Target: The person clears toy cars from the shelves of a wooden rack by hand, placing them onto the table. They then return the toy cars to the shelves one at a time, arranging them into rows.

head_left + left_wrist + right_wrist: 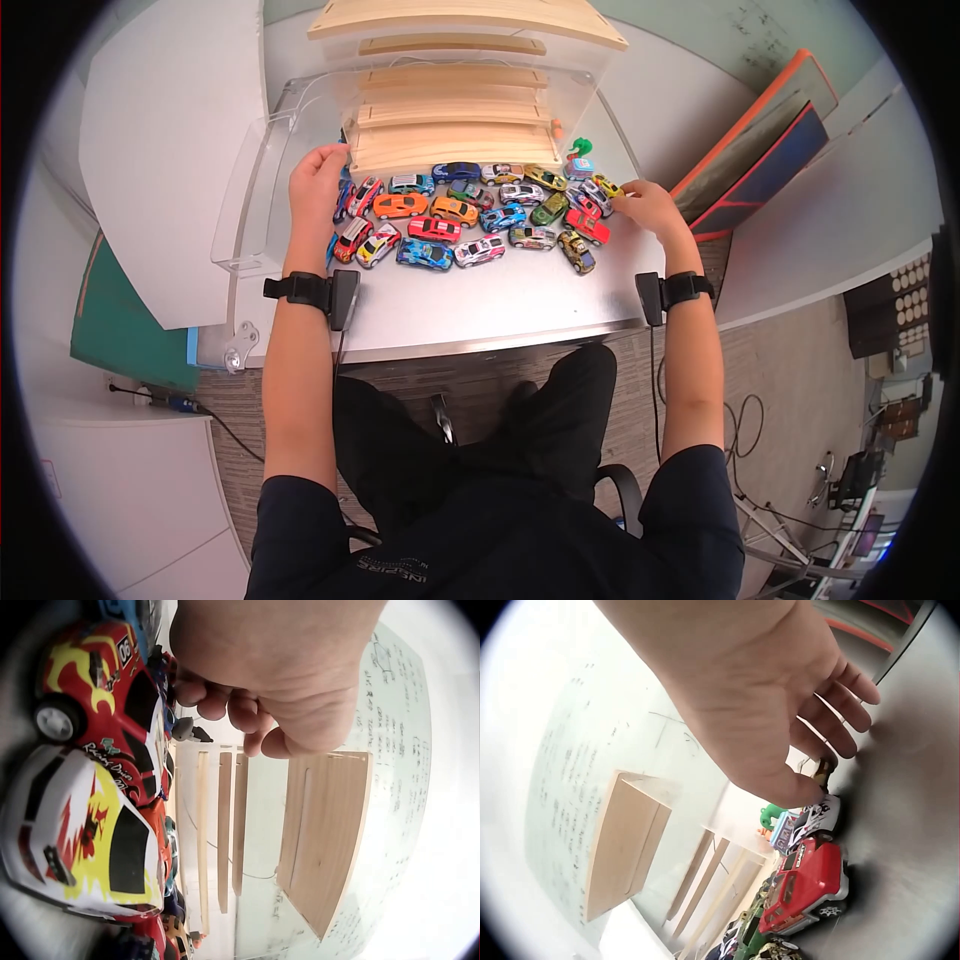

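Observation:
Many small toy cars stand in a close group on the metallic tabletop [480,310]. My left hand [318,190] is beside the group's left edge, near a red and white car [365,197]. Its fingers [241,712] are loosely curled in the left wrist view, with nothing visible between them; a small grey thing [187,730] shows beyond. At the right edge, my right hand [650,210] has thumb and index finger at either side of a yellow car [606,185], its other fingers spread. That car [823,774] is partly hidden in the right wrist view, beyond a red car [806,881].
Behind the cars stands a wooden rack [455,145] with clear side panels. A green toy [580,148] is at the back right. Clear plastic [245,200] stands at the left, and orange-edged boards [750,150] lean at the right.

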{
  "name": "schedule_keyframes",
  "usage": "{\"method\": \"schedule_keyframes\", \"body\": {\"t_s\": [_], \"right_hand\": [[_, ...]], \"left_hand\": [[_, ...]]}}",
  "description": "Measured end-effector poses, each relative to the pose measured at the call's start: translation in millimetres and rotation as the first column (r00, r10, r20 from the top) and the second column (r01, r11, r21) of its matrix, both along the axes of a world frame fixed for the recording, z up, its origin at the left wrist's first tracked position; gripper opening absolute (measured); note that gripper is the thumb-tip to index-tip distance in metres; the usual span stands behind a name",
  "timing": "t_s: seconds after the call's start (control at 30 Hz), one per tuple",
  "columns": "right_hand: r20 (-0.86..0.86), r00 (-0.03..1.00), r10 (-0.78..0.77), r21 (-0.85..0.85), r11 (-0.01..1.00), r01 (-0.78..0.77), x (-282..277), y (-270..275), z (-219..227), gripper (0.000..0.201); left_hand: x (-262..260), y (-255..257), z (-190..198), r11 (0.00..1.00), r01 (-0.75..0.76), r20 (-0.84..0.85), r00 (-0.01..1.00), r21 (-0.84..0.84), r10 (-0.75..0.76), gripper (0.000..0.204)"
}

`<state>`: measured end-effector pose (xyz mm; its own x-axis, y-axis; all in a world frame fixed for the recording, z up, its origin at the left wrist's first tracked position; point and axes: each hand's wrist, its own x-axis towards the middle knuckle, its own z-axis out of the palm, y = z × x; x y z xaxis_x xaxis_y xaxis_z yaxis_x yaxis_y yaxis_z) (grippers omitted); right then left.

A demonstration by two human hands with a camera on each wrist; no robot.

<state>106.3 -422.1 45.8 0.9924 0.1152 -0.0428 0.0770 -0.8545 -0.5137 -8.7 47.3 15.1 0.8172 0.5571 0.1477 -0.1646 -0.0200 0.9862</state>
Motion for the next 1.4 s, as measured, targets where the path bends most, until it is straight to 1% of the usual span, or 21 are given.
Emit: {"method": "schedule_keyframes", "body": {"t_s": [0.1, 0.17, 0.2, 0.3, 0.37, 0.5, 0.57, 0.6, 0.67, 0.7, 0.77, 0.9, 0.97, 1.0, 1.1, 1.13, 1.17, 1.23, 1.27, 1.33, 1.4], "right_hand": [[-0.034, 0.998, -0.043, 0.019, 0.999, 0.043, 5, -1, 2, 0.052], [0.036, 0.998, -0.044, -0.051, 0.998, 0.046, 4, 1, 4, 0.052], [0.038, 0.998, -0.044, -0.052, 0.998, 0.046, 2, 4, 5, 0.052], [0.096, 0.995, -0.017, -0.005, 1.0, 0.017, -1, 11, 6, 0.05], [0.045, 0.999, 0.027, -0.048, 0.999, -0.025, -1, 13, 7, 0.047], [0.073, 0.997, 0.011, -0.079, 0.997, -0.005, 0, 12, -3, 0.044], [0.246, 0.967, 0.059, -0.101, 0.994, -0.035, 0, 14, -4, 0.042], [0.245, 0.968, 0.059, -0.1, 0.994, -0.035, 1, 17, -3, 0.042], [0.337, 0.936, 0.104, -0.083, 0.993, -0.08, 2, 26, 2, 0.041], [0.334, 0.937, 0.106, -0.081, 0.993, -0.083, -2, 35, 10, 0.041], [0.27, 0.955, 0.126, 0.048, 0.988, -0.144, -8, 54, 23, 0.038], [0.311, 0.928, 0.204, 0.141, 0.956, -0.258, -16, 92, 33, 0.032], [0.314, 0.936, 0.16, 0.337, 0.903, -0.267, -26, 111, 35, 0.025], [0.312, 0.935, 0.169, 0.341, 0.899, -0.276, -28, 117, 31, 0.025], [0.439, 0.892, 0.106, 0.439, 0.841, -0.316, -25, 132, 13, 0.022], [0.444, 0.888, 0.119, 0.44, 0.834, -0.332, -22, 134, 7, 0.022], [0.416, 0.905, 0.089, 0.491, 0.815, -0.306, -24, 136, 4, 0.02], [0.347, 0.936, 0.063, 0.549, 0.795, -0.257, -27, 138, -1, 0.017], [0.342, 0.937, 0.071, 0.554, 0.79, -0.262, -26, 137, -4, 0.017], [0.26, 0.954, 0.147, 0.555, 0.786, -0.273, -20, 129, -14, 0.016], [0.274, 0.946, 0.172, 0.577, 0.758, -0.305, -18, 125, -17, 0.016]], "left_hand": [[-1, 1, 0, 1.0, 0.014, -0.017, 1.0, -0.012, -0.014, 0.019], [0, 0, 1, 1.0, 0.006, 0.01, 1.0, -0.01, -0.006, 0.019], [0, 0, 1, 1.0, 0.006, 0.011, 1.0, -0.011, -0.006, 0.019], [-1, -1, 2, 1.0, 0.006, 0.004, 1.0, -0.022, -0.006, 0.019], [-1, -1, 2, 1.0, 0.007, 0.012, 1.0, -0.019, -0.007, 0.019], [0, -1, 1, 1.0, 0.013, 0.023, 1.0, -0.024, -0.013, 0.018], [0, -1, 1, 1.0, 0.016, 0.01, 1.0, -0.011, -0.016, 0.018], [0, -1, 0, 1.0, 0.016, 0.009, 1.0, -0.01, -0.016, 0.018], [1, 0, -2, 1.0, 0.017, 0.005, 1.0, 0.002, -0.017, 0.019], [1, -1, -1, 1.0, 0.015, 0.002, 1.0, 0.003, -0.015, 0.019], [-2, 1, 1, 0.999, 0.026, -0.028, 0.999, 0.042, -0.025, 0.02], [-3, -8, 4, 0.994, -0.021, 0.021, 1.0, 0.103, 0.019, 0.02], [-5, -10, 6, 0.992, -0.029, 0.015, 1.0, 0.119, 0.027, 0.02], [-5, -10, 6, 0.991, -0.024, 0.011, 1.0, 0.132, 0.022, 0.02], [-2, -4, -2, 0.989, -0.021, 0.001, 1.0, 0.148, 0.021, 0.019], [0, -1, -6, 0.986, -0.008, -0.002, 1.0, 0.165, 0.008, 0.019], [1, -4, -4, 0.982, -0.042, 0.033, 0.999, 0.186, 0.037, 0.018], [0, -7, -2, 0.982, -0.04, 0.014, 0.999, 0.183, 0.038, 0.017], [-3, -8, 0, 0.984, -0.023, -0.007, 1.0, 0.176, 0.024, 0.017], [-7, -9, 5, 0.981, -0.006, -0.053, 0.998, 0.193, 0.017, 0.019], [-10, -16, 14, 0.956, -0.011, -0.15, 0.987, 0.292, 0.058, 0.02]]}}
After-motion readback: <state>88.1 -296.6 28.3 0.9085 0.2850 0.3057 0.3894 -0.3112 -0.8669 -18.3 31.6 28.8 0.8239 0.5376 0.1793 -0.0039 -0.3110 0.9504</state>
